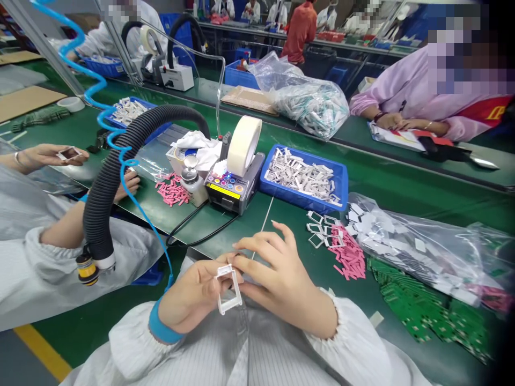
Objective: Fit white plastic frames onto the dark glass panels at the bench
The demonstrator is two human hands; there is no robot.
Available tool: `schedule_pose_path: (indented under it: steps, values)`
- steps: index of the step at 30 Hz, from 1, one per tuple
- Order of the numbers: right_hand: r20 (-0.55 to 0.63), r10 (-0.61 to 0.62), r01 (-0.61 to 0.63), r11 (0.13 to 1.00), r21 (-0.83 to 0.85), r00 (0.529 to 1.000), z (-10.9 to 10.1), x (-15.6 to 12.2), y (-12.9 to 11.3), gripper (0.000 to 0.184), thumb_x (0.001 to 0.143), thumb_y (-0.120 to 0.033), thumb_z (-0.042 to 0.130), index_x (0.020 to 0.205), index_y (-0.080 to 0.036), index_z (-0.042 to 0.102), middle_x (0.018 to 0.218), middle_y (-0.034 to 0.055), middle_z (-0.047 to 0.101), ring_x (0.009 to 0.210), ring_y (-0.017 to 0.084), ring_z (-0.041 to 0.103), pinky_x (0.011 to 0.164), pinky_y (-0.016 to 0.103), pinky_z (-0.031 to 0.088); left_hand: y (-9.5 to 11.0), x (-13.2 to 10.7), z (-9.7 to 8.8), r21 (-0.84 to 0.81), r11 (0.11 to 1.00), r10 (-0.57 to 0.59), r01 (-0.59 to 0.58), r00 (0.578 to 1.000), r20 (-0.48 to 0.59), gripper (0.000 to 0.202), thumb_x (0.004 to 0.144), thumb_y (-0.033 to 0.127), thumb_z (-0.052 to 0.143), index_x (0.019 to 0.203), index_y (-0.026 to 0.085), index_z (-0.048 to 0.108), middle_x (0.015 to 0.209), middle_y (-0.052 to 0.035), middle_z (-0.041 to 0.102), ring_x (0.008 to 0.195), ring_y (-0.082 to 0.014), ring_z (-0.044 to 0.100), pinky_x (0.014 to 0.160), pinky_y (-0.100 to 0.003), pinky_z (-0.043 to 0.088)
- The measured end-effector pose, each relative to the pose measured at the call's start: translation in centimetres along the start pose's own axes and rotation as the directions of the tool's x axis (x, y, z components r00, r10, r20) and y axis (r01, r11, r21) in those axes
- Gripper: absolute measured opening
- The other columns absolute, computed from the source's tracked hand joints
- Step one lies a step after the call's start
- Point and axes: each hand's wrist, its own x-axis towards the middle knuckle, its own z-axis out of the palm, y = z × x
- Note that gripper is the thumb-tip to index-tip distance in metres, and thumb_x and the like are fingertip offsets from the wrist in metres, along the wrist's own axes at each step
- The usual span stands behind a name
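My left hand pinches a small white plastic frame, holding it upright close to my chest. My right hand lies against the frame's upper right side, fingers curled and fingertips touching it. Both hands are just in front of the green table's near edge. A few more white frames lie on the table beyond my right hand, beside a heap of small pink pieces.
A blue tray of white parts stands behind, next to a tape dispenser. Clear bags of parts and green boards lie to the right. A black hose arches on the left, where another person's hands work.
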Motion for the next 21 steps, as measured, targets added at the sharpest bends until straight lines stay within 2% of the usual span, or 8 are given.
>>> schedule_pose_path:
  steps: [5,7,9,11,13,15,18,21]
  values:
    - [0.100,-0.045,0.057,0.990,-0.126,0.994,-0.5,0.6,0.0,0.011,0.085,-0.024,0.051,0.086,-0.019,0.061,0.082,0.0017,0.063,0.086,0.019,0.051,0.102,0.056,0.015,0.0,0.1,0.4,0.158,0.987,0.009,-0.007,1.000,-0.015,0.033,0.068,0.044,0.069,0.086,0.016,0.071,0.106,-0.0066,0.050,0.086,-0.0162,0.051,0.070,-0.026,0.041]
    - [0.145,-0.060,0.087,0.978,-0.189,0.988,-1.0,0.8,0.2,0.012,0.084,-0.026,0.052,0.082,-0.018,0.061,0.079,0.0027,0.063,0.086,0.021,0.051,0.103,0.058,0.012,0.0,0.0,0.4,0.179,0.984,0.012,-0.010,1.000,-0.010,0.036,0.068,0.046,0.068,0.088,0.016,0.071,0.118,-0.0103,0.050,0.102,-0.0238,0.050,0.078,-0.030,0.042]
    - [0.202,-0.044,0.090,0.971,-0.222,0.978,-1.6,0.9,0.8,0.014,0.082,-0.030,0.056,0.081,-0.018,0.061,0.081,0.0041,0.063,0.089,0.023,0.051,0.103,0.060,0.009,0.1,0.0,0.2,0.159,0.987,0.022,-0.020,1.000,-0.013,0.037,0.068,0.046,0.068,0.089,0.016,0.071,0.130,-0.0124,0.048,0.119,-0.0301,0.043,0.092,-0.036,0.038]
    - [0.234,0.005,0.048,0.974,-0.219,0.972,-2.2,0.6,1.8,0.015,0.078,-0.033,0.061,0.083,-0.019,0.060,0.084,0.0042,0.063,0.091,0.025,0.051,0.103,0.061,0.008,0.1,-0.1,-0.2,0.112,0.993,0.034,-0.030,0.999,-0.026,0.038,0.066,0.047,0.069,0.089,0.016,0.071,0.138,-0.0129,0.044,0.130,-0.0323,0.032,0.104,-0.041,0.027]
    - [0.195,0.073,-0.040,0.985,-0.168,0.978,-2.8,0.2,2.6,0.018,0.074,-0.035,0.065,0.084,-0.021,0.058,0.084,0.0026,0.063,0.092,0.025,0.053,0.103,0.061,0.008,-0.1,0.1,-0.5,0.062,0.997,0.058,-0.055,0.998,-0.038,0.040,0.065,0.048,0.070,0.090,0.017,0.070,0.141,-0.0120,0.042,0.133,-0.0318,0.028,0.109,-0.042,0.019]
    - [0.097,0.129,-0.125,0.991,-0.047,0.987,-3.2,-0.2,2.8,0.022,0.074,-0.039,0.066,0.086,-0.023,0.056,0.083,0.0020,0.063,0.093,0.024,0.054,0.103,0.059,0.014,-0.2,0.5,-0.6,0.030,0.995,0.096,-0.095,0.995,-0.026,0.042,0.065,0.051,0.068,0.091,0.017,0.070,0.135,-0.0122,0.050,0.129,-0.0308,0.036,0.107,-0.042,0.022]
    - [-0.056,0.146,-0.136,0.980,0.147,0.988,-3.3,-0.4,1.7,0.026,0.075,-0.046,0.063,0.085,-0.024,0.055,0.080,0.0031,0.061,0.095,0.025,0.055,0.103,0.056,0.021,-0.6,1.4,-0.1,-0.010,0.993,0.120,-0.120,0.992,0.030,0.047,0.064,0.055,0.067,0.090,0.016,0.070,0.102,-0.0113,0.069,0.099,-0.0258,0.059,0.090,-0.037,0.040]
    - [-0.113,0.104,-0.081,0.978,0.194,0.988,-2.6,-0.4,0.0,0.026,0.075,-0.047,0.064,0.085,-0.024,0.056,0.079,0.0028,0.060,0.098,0.026,0.054,0.104,0.057,0.019,-0.8,2.2,0.4,-0.030,0.992,0.121,-0.120,0.991,0.054,0.049,0.059,0.057,0.069,0.085,0.015,0.071,0.070,-0.0050,0.068,0.071,-0.0187,0.061,0.068,-0.029,0.044]
